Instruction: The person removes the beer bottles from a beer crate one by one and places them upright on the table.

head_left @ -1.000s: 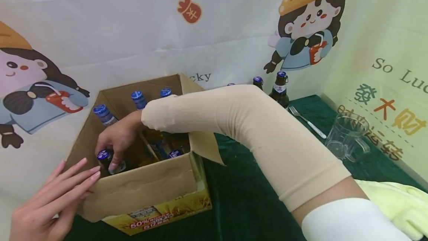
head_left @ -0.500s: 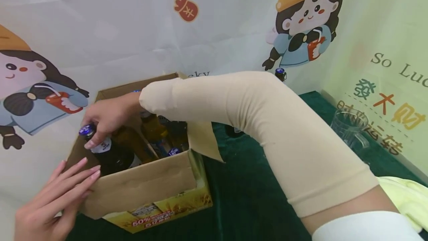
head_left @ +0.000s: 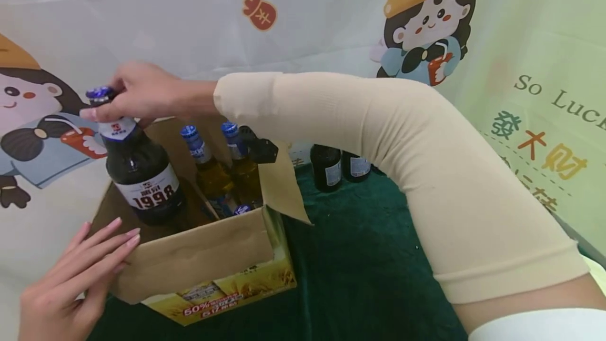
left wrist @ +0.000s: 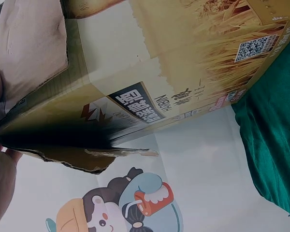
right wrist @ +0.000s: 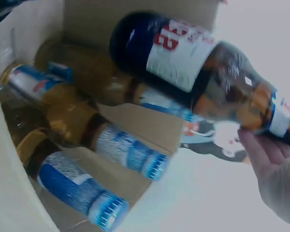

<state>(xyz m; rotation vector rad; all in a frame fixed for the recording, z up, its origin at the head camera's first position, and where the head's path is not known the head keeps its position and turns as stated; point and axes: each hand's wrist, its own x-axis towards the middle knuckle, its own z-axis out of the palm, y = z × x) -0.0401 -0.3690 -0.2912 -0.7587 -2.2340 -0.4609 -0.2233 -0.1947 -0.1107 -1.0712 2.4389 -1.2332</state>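
Note:
In the head view my right hand (head_left: 147, 91) grips the neck of a dark beer bottle (head_left: 144, 170) with a blue cap and a white "1998" label. The bottle tilts, its base low over the open cardboard box (head_left: 196, 257). The right wrist view shows this beer bottle (right wrist: 179, 58) from the side, the hand (right wrist: 275, 174) at its neck. My left hand (head_left: 78, 278) rests straight fingers on the box's near left corner; its thumb is hidden in the head view. Amber bottles (head_left: 213, 175) with blue caps stand inside the box, near cardboard dividers.
Dark bottles (head_left: 326, 167) stand on the green cloth (head_left: 360, 267) right of the box, partly behind my right arm. A box flap (head_left: 284, 186) sticks out on the right side. Behind is a printed backdrop (head_left: 312, 20). Pale yellow fabric shows at the right edge.
My right hand has lifted the dark beer bottle from low in the box, upward and to the left. The left hand stays at the box corner. My right arm now hides the glass mug.

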